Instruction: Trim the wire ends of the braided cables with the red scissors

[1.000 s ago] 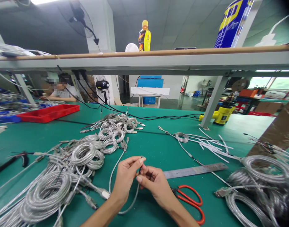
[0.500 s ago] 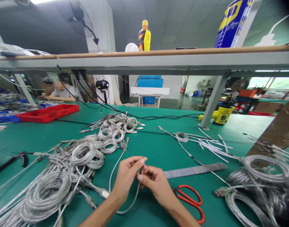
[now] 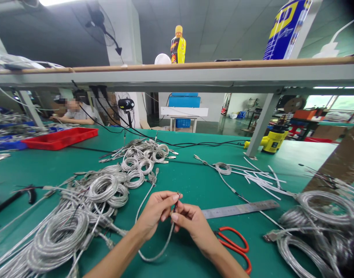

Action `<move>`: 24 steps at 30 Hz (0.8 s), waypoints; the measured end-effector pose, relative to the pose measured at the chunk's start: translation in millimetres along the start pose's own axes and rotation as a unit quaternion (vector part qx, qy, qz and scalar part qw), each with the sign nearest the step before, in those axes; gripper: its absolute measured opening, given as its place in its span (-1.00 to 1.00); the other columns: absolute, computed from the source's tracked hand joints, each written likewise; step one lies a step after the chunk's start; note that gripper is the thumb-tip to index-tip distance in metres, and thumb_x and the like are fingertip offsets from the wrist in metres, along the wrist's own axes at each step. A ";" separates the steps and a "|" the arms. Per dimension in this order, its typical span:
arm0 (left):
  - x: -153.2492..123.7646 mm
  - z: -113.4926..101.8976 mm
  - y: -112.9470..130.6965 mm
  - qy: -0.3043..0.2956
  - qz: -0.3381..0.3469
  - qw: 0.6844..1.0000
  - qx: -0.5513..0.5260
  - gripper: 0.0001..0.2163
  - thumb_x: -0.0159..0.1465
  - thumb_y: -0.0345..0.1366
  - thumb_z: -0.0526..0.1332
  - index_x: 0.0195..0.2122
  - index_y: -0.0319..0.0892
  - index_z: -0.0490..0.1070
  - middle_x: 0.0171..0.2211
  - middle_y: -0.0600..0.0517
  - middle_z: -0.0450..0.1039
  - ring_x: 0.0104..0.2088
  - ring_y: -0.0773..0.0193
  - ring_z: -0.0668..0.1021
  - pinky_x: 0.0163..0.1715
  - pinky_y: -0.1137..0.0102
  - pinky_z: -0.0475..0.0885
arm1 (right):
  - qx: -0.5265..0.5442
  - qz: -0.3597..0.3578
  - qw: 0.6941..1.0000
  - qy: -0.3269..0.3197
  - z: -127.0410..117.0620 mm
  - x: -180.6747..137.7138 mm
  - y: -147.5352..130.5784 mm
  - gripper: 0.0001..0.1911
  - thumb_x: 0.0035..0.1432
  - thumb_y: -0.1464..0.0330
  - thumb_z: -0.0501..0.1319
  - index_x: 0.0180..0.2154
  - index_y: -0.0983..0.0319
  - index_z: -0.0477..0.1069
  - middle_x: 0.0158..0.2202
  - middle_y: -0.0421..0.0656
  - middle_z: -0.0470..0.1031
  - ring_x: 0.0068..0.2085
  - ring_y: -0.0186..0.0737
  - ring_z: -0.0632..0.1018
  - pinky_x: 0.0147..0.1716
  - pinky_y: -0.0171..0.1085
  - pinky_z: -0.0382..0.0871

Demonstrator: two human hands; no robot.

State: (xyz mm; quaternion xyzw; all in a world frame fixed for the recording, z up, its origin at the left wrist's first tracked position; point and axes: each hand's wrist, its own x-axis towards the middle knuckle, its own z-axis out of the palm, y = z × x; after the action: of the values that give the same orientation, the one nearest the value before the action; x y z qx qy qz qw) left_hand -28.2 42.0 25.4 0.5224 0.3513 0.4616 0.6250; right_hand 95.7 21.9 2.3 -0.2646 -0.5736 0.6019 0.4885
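Between my hands is the stripped end of a clear-jacketed silver cable, its thin dark wires showing. With thumb and forefinger, my left hand pinches the wire tips. Just below and to the right, my right hand grips the cable near the end of its jacket. From there the cable loops down and back up toward a plug lying left of my hands. Close by my right hand are a steel ruler and scissors with red handles, the blades partly hidden by my right hand and forearm.
Coiled cables are heaped on the left, with more coils at right. White tubes lie beyond the ruler. A red tray and a yellow tool stand farther back. A shelf spans overhead. A person sits beyond.
My hands have drawn slightly apart, and more of the dark wires shows between them. My left forearm has shifted a little to the left.
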 end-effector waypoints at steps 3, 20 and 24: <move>-0.5 -1.4 0.9 -0.010 -0.011 1.000 -0.003 -0.84 0.02 -0.27 0.21 -0.47 -0.29 0.45 -0.63 0.07 0.41 -0.80 0.63 0.08 -0.76 0.56 -0.10 | 0.002 0.012 1.000 -0.003 0.2 -0.2 -1.3 -0.76 -0.09 0.23 0.19 -0.51 0.32 0.38 -0.53 -0.20 0.36 -0.56 -0.42 0.29 -0.52 -0.38 0.20; 2.4 1.1 -8.5 0.038 0.004 0.994 0.100 -0.78 -0.01 -0.20 0.22 -0.48 -0.30 0.44 -0.61 0.06 0.37 -0.75 0.56 0.19 -0.76 0.57 0.01 | -0.062 -0.006 0.991 0.117 -7.0 3.7 9.1 -0.78 -0.12 0.26 0.21 -0.53 0.31 0.37 -0.62 -0.24 0.34 -0.57 -0.41 0.31 -0.55 -0.40 0.20; -0.4 7.3 -15.1 0.103 0.017 0.990 0.096 -0.78 -0.02 -0.20 0.22 -0.48 -0.29 0.41 -0.70 0.13 0.30 -0.80 0.57 0.16 -0.78 0.58 -0.02 | -0.044 -0.004 0.982 0.181 -7.7 4.6 11.2 -0.77 -0.08 0.23 0.17 -0.45 0.29 0.37 -0.58 -0.25 0.32 -0.58 -0.41 0.32 -0.56 -0.40 0.20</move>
State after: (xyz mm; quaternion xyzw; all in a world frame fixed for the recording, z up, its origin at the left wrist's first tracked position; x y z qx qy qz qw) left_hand -18.4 38.8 12.1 0.5353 0.4476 0.4875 0.5249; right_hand 97.5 30.8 -8.8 -0.3882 -0.5025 0.5165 0.5745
